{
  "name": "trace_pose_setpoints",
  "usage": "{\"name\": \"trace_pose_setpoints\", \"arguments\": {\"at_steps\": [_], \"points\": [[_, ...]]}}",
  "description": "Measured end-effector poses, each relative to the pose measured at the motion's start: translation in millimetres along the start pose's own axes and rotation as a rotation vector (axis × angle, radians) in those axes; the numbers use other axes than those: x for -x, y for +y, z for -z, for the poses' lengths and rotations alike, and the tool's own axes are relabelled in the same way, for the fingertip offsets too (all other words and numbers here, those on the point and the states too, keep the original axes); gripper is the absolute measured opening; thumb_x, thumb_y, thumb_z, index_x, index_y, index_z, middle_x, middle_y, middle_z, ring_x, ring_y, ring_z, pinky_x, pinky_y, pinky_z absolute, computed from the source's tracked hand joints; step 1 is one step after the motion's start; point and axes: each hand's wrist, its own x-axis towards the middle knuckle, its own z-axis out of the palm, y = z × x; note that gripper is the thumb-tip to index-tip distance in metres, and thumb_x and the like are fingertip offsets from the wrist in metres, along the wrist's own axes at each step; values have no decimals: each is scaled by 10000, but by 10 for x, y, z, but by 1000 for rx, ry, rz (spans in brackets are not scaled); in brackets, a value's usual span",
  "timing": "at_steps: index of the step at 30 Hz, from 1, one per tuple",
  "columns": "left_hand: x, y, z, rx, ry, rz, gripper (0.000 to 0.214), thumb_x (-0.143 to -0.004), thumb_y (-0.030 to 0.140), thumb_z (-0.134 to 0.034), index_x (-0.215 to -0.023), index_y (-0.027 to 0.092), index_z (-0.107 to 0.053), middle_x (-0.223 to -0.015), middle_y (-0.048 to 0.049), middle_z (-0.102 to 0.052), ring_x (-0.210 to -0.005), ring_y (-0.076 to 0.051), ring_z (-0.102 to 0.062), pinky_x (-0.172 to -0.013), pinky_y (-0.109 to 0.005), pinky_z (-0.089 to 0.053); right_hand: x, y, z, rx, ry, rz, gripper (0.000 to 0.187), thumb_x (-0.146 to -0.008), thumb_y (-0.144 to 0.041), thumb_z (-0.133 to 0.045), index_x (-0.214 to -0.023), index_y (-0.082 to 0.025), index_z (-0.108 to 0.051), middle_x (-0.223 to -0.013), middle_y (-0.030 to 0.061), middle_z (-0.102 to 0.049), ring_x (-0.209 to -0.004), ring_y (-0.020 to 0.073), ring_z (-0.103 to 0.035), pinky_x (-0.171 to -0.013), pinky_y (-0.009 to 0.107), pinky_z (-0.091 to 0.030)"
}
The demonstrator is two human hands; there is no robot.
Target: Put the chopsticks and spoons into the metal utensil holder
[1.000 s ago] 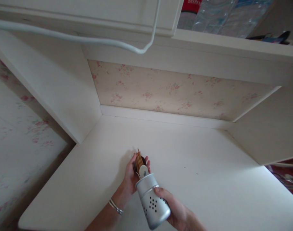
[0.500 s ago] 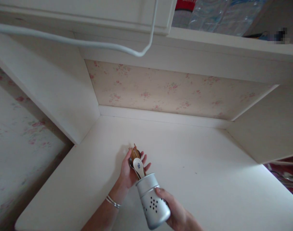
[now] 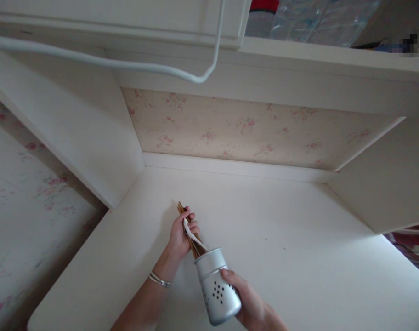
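Observation:
My right hand (image 3: 252, 304) is wrapped round a silver perforated utensil holder (image 3: 218, 287), tipped so that its mouth points up and left. My left hand (image 3: 182, 232), with bangles at the wrist, is closed round a bundle of wooden chopsticks (image 3: 182, 209) and a white spoon (image 3: 192, 235) that stick partly out of the holder's mouth. Both hands hover just above the white countertop (image 3: 281, 257). The lower ends of the utensils are hidden inside the holder.
A floral backsplash (image 3: 251, 128) closes the back of the nook, with white side panels left and right. A white cable (image 3: 127, 64) hangs under the upper cabinet. Plastic bottles (image 3: 319, 20) stand on the shelf above. Floral fabric (image 3: 26, 197) lies at the left.
My left hand has closed round the chopsticks and spoon and drawn them farther out of the holder, up and to the left. The holder in my right hand has barely moved.

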Motion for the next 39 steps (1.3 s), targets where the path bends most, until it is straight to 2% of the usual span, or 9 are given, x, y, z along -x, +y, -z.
{"name": "trace_pose_setpoints", "arguments": {"at_steps": [8,12,15,20,23,25,28,31,39], "points": [[-131,230,2,9,53,-2,130,-839,203,-578,-740,177,-498,-566,69,-477,-332,-16,-352,-313,-133,-272,-98,19,-107,43,-77,47,627,-739,-531,-713,-1160,-76,-619,-933,112,-725,-822,217,-657,-751,303,-458],[-142,535,-122,-49,47,-88,123,-822,200,-577,-737,178,-491,-564,67,-478,-345,-17,-360,-332,-125,-276,-62,23,-101,53,-88,73,613,-738,-507,-724,-1170,-85,-614,-952,109,-723,-835,214,-654,-738,292,-455],[-143,813,-302,-187,77,-220,178,-800,226,-599,-709,188,-450,-542,79,-451,-340,-20,-321,-335,-133,-243,-33,50,-41,40,-84,73,640,-708,-533,-739,-1154,-91,-617,-931,107,-721,-854,230,-656,-764,307,-461],[-232,1244,-643,-694,192,-615,262,-761,358,-656,-755,210,-440,-560,97,-450,-375,-45,-330,-401,-170,-284,-78,166,86,31,-4,150,681,-692,-598,-729,-1161,-123,-598,-968,107,-704,-927,267,-644,-782,332,-464],[-339,1445,-791,-1187,316,-933,239,-792,407,-623,-809,212,-486,-619,67,-493,-491,-90,-449,-487,-197,-335,-130,228,123,76,97,278,717,-691,-620,-726,-1208,-149,-566,-1059,116,-688,-1034,301,-613,-875,385,-451],[-419,1533,-836,-1588,405,-1043,241,-834,443,-575,-886,214,-521,-679,31,-549,-603,-140,-533,-550,-226,-362,-157,246,133,149,168,392,729,-685,-618,-738,-1231,-170,-555,-1132,118,-667,-1113,318,-572,-938,408,-424],[-542,1576,-819,-2179,452,-960,317,-925,467,-427,-1098,216,-512,-829,-42,-649,-763,-219,-624,-635,-272,-395,-188,252,147,294,240,515,742,-668,-614,-757,-1233,-180,-551,-1162,120,-654,-1134,327,-544,-956,406,-410],[-664,1526,-730,-2538,374,-806,341,-967,421,-331,-1180,207,-490,-947,-102,-679,-844,-255,-652,-688,-301,-422,-216,255,167,375,254,566,708,-683,-640,-727,-1184,-167,-563,-1121,130,-662,-1070,320,-565,-911,393,-428],[-907,1318,-468,-2701,263,-675,332,-953,306,-350,-1206,183,-526,-1077,-166,-634,-931,-302,-648,-784,-386,-465,-284,302,170,535,178,614,749,-632,-681,-707,-1166,-169,-588,-981,116,-671,-950,324,-574,-840,399,-421]]}}
